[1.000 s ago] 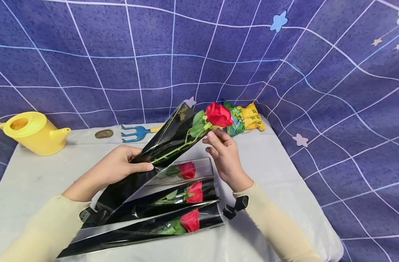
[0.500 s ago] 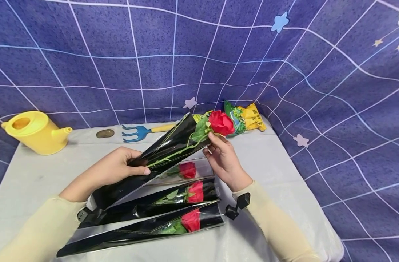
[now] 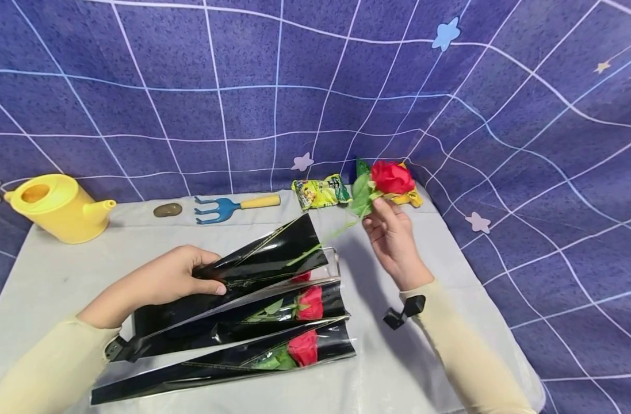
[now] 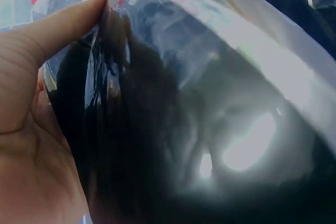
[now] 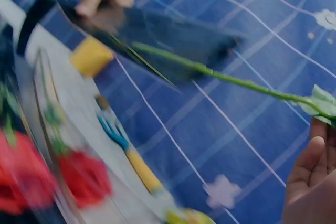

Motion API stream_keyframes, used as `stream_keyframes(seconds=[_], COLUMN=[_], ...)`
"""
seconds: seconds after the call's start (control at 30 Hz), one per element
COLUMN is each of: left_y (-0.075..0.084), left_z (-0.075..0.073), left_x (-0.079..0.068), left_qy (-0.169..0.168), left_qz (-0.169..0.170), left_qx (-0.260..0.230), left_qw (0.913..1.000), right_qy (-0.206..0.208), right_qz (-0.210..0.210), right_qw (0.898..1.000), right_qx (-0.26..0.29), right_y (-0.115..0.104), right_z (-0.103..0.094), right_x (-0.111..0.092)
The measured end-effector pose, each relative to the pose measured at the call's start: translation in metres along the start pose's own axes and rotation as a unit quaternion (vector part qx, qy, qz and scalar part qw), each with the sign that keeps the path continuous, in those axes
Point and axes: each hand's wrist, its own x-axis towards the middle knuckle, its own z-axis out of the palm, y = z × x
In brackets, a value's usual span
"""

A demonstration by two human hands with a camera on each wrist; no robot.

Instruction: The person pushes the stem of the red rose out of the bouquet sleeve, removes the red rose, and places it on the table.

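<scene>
My left hand grips a black flower sleeve with a clear front, thumb on top. In the left wrist view the sleeve's glossy film fills most of the picture. My right hand pinches a red rose by the stem just under its bloom and leaves. The rose's green stem runs back to the sleeve, its lower end still inside the opening. Below lie wrapped roses in sleeves on the table: one bloom, another bloom, and a third mostly hidden under the held sleeve.
A yellow watering can stands at the back left. Beside it are a brown stone, a blue hand fork with a yellow handle, and a yellow-green packet. Another yellow packet is partly behind the rose. A patterned blue curtain borders the table.
My right hand has taken hold of the rose and moved right, drawing most of its stem out of the sleeve. My left hand has lowered slightly with the sleeve.
</scene>
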Motion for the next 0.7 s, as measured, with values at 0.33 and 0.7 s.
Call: stream_keyframes(seconds=[0.33,0.7], left_y=[-0.007,-0.004], left_z=[0.0,0.005], left_x=[-0.016,-0.014], left_qy=[-0.014,-0.023], left_qz=[0.005,0.011], left_qx=[-0.007,-0.019], left_qw=[0.9999,0.9995], right_qy=[-0.088,-0.083], right_qz=[0.049,0.188], right_qw=[0.991,0.845], right_qx=[-0.085,-0.494], right_y=[-0.067,-0.102], right_z=[-0.07,-0.155], right_x=[0.015,0.031])
